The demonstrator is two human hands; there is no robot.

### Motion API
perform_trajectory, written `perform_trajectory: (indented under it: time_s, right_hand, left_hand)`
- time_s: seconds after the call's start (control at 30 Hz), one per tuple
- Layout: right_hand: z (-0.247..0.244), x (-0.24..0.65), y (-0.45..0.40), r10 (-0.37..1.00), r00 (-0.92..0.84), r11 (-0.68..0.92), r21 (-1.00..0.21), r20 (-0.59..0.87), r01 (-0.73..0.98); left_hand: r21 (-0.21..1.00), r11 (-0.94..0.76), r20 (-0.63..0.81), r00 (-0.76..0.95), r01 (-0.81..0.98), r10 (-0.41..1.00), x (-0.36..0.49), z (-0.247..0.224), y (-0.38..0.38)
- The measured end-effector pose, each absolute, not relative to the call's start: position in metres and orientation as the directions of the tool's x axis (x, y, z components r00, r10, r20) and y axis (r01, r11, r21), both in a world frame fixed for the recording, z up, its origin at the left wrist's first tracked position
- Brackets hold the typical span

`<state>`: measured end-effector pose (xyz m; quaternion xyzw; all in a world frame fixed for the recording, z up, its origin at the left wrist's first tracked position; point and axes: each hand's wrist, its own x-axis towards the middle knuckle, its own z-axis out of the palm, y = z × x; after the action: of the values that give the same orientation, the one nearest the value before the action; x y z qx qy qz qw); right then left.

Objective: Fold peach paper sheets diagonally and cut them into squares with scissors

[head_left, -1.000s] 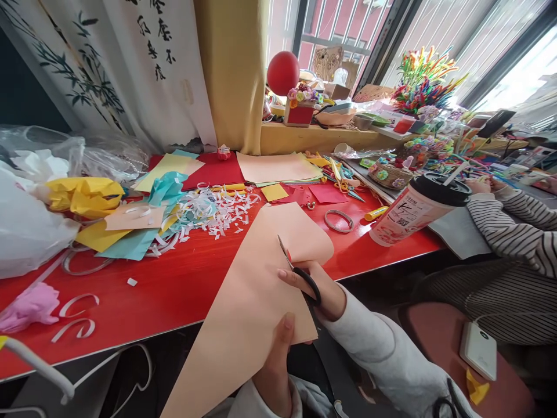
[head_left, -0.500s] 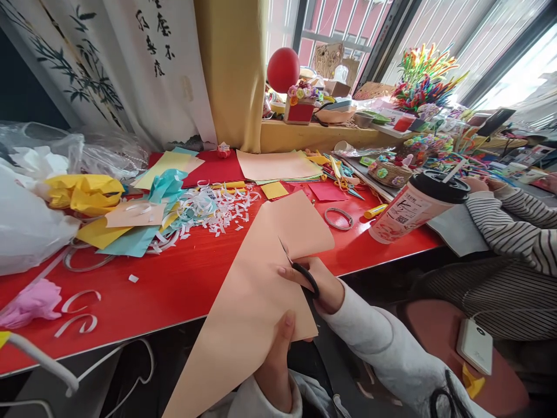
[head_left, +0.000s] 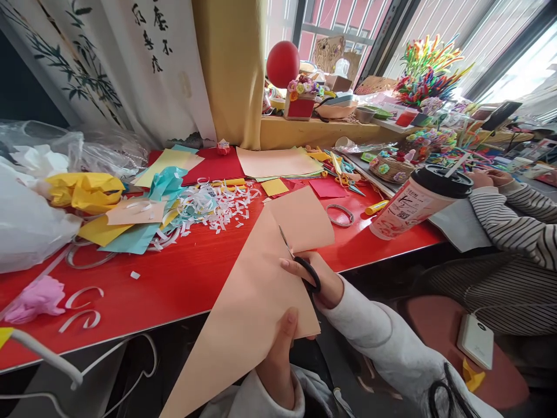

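Right hand [head_left: 325, 283] grips scissors [head_left: 310, 269], blades partly hidden by peach paper [head_left: 248, 307]; left hand [head_left: 278, 361] pinches the sheet, overlapping red table [head_left: 183, 284] in view, fingers beneath mostly unseen; lower corner cut off.

The paper [head_left: 237, 307] is plain peach at seven o'clock, the scissors [head_left: 313, 271] black-handled at five, the bench [head_left: 183, 284] red. At three: a pink cup [head_left: 395, 212] with black lid [head_left: 442, 184] and a black-and-white striped sleeve [head_left: 517, 212].
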<state>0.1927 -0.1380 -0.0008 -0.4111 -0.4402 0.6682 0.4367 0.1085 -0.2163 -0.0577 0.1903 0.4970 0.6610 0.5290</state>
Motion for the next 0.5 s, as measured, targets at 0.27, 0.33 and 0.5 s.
perform_trajectory:
  time_s: [0.27, 0.33, 0.5]
  right_hand:
    - [-0.0009, 0.1949, -0.1343, 0.950, -0.200, -0.249, -0.968, -0.242, -0.011]
    - [-0.0014, 0.1961, -0.1333, 0.949, -0.184, -0.253, -0.967, -0.255, 0.036]
    - [-0.0029, 0.1967, -0.1324, 0.940, -0.218, -0.268, -0.963, -0.261, -0.005]
  left_hand:
    - [0.866, 0.049, -0.264, -0.372, -0.497, 0.890, 0.1078, -0.0601, -0.2173]
    - [0.868, 0.065, -0.272, -0.363, -0.493, 0.891, 0.1075, -0.0602, -0.2174]
    - [0.868, 0.126, -0.309, -0.324, -0.480, 0.894, 0.1085, -0.0596, -0.2188]
